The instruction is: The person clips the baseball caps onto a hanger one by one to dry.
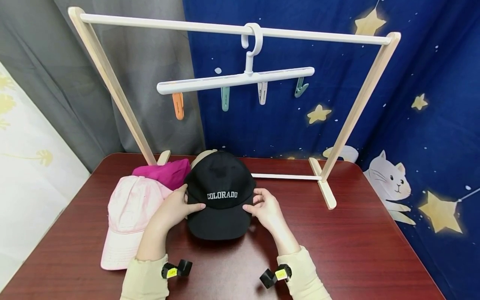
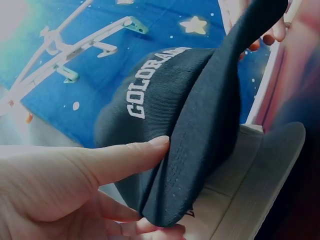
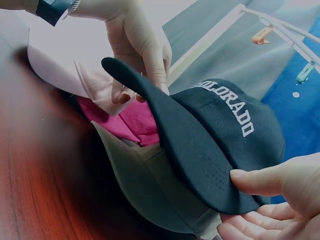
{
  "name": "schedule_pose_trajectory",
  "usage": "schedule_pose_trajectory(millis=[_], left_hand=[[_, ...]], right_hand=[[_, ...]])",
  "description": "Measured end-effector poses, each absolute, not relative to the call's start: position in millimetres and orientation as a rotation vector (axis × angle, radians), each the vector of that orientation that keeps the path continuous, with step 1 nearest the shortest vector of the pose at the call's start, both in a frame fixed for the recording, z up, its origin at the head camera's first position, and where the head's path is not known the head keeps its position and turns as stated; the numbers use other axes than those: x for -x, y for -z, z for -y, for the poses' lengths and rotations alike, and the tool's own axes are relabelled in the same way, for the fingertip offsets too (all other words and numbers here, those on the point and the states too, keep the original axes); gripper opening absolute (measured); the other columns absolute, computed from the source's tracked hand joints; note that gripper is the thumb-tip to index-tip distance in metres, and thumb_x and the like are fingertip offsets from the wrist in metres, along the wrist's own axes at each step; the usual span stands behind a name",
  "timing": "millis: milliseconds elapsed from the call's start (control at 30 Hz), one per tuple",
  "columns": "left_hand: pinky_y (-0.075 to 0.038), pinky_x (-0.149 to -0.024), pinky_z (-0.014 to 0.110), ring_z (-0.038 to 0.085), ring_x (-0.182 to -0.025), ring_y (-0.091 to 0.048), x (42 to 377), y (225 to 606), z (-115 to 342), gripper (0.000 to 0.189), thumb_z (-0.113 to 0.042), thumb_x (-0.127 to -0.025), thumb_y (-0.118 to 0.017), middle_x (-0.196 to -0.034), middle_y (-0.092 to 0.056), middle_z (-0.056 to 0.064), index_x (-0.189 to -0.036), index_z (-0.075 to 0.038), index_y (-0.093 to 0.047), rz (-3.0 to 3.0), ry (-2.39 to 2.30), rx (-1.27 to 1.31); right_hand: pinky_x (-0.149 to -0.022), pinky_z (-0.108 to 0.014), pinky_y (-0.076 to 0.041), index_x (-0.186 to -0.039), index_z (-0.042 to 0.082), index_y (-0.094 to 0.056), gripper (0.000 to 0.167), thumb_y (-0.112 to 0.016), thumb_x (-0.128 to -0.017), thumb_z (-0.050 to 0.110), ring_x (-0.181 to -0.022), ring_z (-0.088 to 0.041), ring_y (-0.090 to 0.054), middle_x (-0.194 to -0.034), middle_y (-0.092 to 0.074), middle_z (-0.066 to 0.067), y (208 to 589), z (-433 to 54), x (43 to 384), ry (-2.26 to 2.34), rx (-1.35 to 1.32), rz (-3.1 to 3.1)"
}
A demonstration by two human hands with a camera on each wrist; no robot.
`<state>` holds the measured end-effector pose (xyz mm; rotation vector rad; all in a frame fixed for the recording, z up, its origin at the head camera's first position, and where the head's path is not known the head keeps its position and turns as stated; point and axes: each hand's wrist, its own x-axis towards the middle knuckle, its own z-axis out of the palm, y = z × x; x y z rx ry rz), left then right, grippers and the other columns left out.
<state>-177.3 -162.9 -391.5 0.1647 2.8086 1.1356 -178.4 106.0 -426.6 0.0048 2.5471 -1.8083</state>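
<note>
Both hands hold a black cap (image 1: 221,179) lettered COLORADO, brim toward the person. My left hand (image 1: 174,208) pinches its left edge where brim meets crown, thumb on top and fingers beneath. On the opposite edge my right hand (image 1: 268,210) grips in the same way. Under the black cap, a beige cap (image 2: 240,175) shows in the left wrist view; most of it is hidden in the head view. A pink cap (image 1: 129,208) lies by the left forearm, and a magenta cloth item (image 1: 168,173), perhaps a cap, lies behind it.
A wooden rack (image 1: 352,112) with a white top bar (image 1: 318,35) stands at the table's back. From the bar hangs a white hanger (image 1: 206,83) with an orange clip (image 1: 178,106), two green clips (image 1: 225,99) and a white clip (image 1: 262,92). Curtains (image 1: 262,125) hang behind.
</note>
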Motion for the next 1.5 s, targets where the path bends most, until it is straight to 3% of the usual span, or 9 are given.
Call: schedule_pose_trajectory(millis=[100, 233, 367, 633, 933, 1300, 1500], left_hand=[[-0.044, -0.069, 0.039, 0.023, -0.066, -0.059, 178.3, 391.4, 160.4, 0.066, -0.035, -0.08, -0.077, -0.072, -0.051, 0.01, -0.124, 0.004, -0.047, -2.823, -1.165, -0.168], [-0.042, -0.065, 0.037, 0.023, -0.074, -0.054, 179.0, 390.3, 156.8, 0.052, -0.036, -0.079, -0.078, -0.074, -0.047, 0.008, -0.106, 0.0, -0.051, -2.868, -1.161, -0.146], [-0.041, -0.064, 0.038, 0.026, -0.075, -0.051, 179.8, 389.2, 153.2, 0.045, -0.035, -0.079, -0.078, -0.073, -0.045, 0.008, -0.094, -0.002, -0.051, -2.9, -1.187, -0.118], [-0.047, -0.086, 0.051, 0.032, -0.093, -0.059, 181.9, 389.7, 148.9, 0.059, -0.033, -0.079, -0.078, -0.088, -0.062, 0.011, -0.124, -0.002, -0.057, -2.928, -1.236, -0.131], [-0.049, -0.08, 0.046, 0.027, -0.085, -0.061, 181.9, 388.4, 143.8, 0.062, -0.031, -0.078, -0.079, -0.087, -0.065, 0.011, -0.125, 0.002, -0.056, -2.869, -1.344, -0.023], [-0.047, -0.082, 0.044, 0.029, -0.091, -0.055, 178.7, 389.0, 140.7, 0.062, -0.029, -0.081, -0.078, -0.093, -0.058, 0.015, -0.126, 0.005, -0.051, -2.855, -1.356, -0.009], [-0.053, -0.066, 0.033, 0.023, -0.078, -0.059, 179.5, 387.6, 139.8, 0.066, -0.022, -0.083, -0.076, -0.083, -0.051, 0.011, -0.134, 0.005, -0.044, -2.777, -1.447, -0.036]], right_hand=[[-0.062, -0.037, -0.056, -0.125, -0.004, -0.052, 0.056, -0.079, -0.077, 0.001, -0.068, -0.017, -0.06, -0.091, -0.057, -0.016, 425.5, -106.8, 179.5, 1.865, -0.027, -2.509], [-0.061, -0.043, -0.056, -0.127, -0.005, -0.051, 0.057, -0.078, -0.077, 0.0, -0.066, -0.016, -0.06, -0.092, -0.056, -0.019, 424.1, -107.9, 180.4, 1.908, -0.037, -2.49], [-0.058, -0.038, -0.056, -0.128, -0.006, -0.049, 0.058, -0.077, -0.077, -0.001, -0.065, -0.015, -0.06, -0.091, -0.057, -0.016, 421.2, -108.5, 179.9, 1.942, -0.048, -2.483], [-0.058, -0.034, -0.056, -0.129, -0.006, -0.049, 0.058, -0.077, -0.078, 0.0, -0.066, -0.015, -0.06, -0.092, -0.058, -0.015, 417.0, -110.6, 179.1, 1.983, -0.071, -2.469], [-0.058, -0.034, -0.056, -0.128, -0.005, -0.05, 0.057, -0.077, -0.078, -0.002, -0.065, -0.016, -0.062, -0.091, -0.058, -0.015, 416.8, -113.4, 179.9, 2.031, -0.055, -2.468], [-0.061, -0.041, -0.056, -0.129, -0.005, -0.051, 0.059, -0.077, -0.076, -0.003, -0.065, -0.016, -0.063, -0.091, -0.059, -0.014, 416.1, -116.8, 182.4, 2.024, -0.068, -2.512], [-0.065, -0.045, -0.056, -0.123, -0.012, -0.055, 0.049, -0.074, -0.078, -0.006, -0.065, -0.015, -0.062, -0.094, -0.059, -0.021, 409.5, -118.2, 179.9, 2.065, -0.038, -2.512]])
